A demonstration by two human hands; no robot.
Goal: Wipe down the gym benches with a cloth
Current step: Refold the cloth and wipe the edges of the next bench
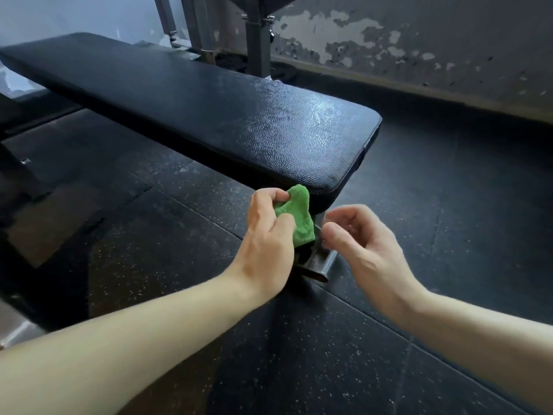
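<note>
1. Head view: left hand (269,232) grips a bunched green fleecy cloth (296,218), which sits against the near end corner of the long black padded vinyl bench (209,109), just under the pad lip.
2. Right hand (359,244) is just beside the cloth, fingers loosely curled, thumb near forefinger, holding nothing. Looks clear of the cloth.
3. Under both hands: grey steel foot tube (321,262) on the black speckled rubber floor (389,354).
4. Pad top is glossy and streaky at this end. My read: the corner and edge are the step in hand.
5. To do it well: use the right hand to open the wad flat, press with the palm, and make long overlapping passes along the side edge.
6. Risk: a wad skips the seam under the lip, and knuckles may catch the tube.
</note>
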